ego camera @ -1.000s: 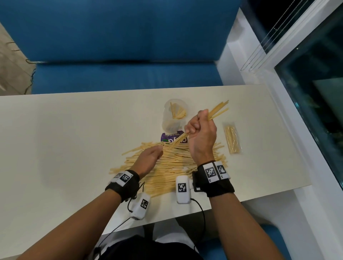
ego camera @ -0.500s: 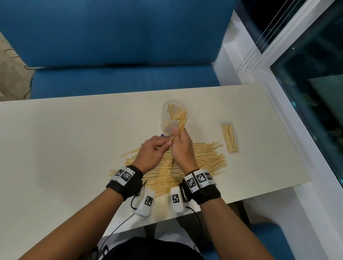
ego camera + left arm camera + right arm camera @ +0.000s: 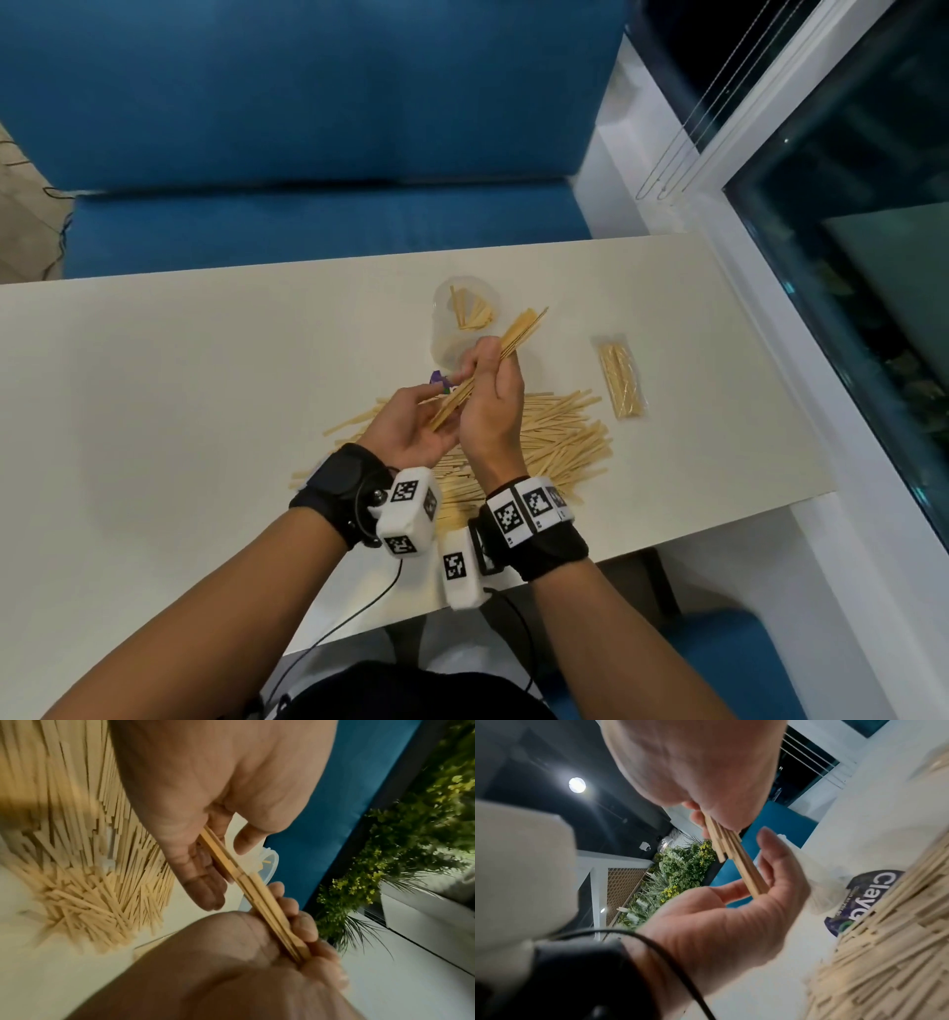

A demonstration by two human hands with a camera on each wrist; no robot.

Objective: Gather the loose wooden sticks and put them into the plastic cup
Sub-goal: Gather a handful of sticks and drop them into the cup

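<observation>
My right hand (image 3: 488, 380) grips a bundle of wooden sticks (image 3: 518, 334) tilted up to the right, just in front of the clear plastic cup (image 3: 441, 329). The cup stands upright and holds several sticks. My left hand (image 3: 421, 421) is palm up with relaxed fingers; the bundle's lower end rests against them. The left wrist view shows the bundle (image 3: 246, 886) running from the right hand (image 3: 205, 791) down into the left hand (image 3: 257, 953). A big loose pile of sticks (image 3: 560, 442) lies on the table under both hands.
A sealed clear packet of sticks (image 3: 623, 377) lies right of the pile. A purple label (image 3: 438, 380) peeks out beside the cup's base. The cream table (image 3: 179, 411) ends near my wrists; a blue sofa (image 3: 308, 128) is behind, a window ledge right.
My left hand has lifted off the pile and turned palm up under the bundle. My right hand dipped with the sticks beside the cup and now holds them tilted up to the right.
</observation>
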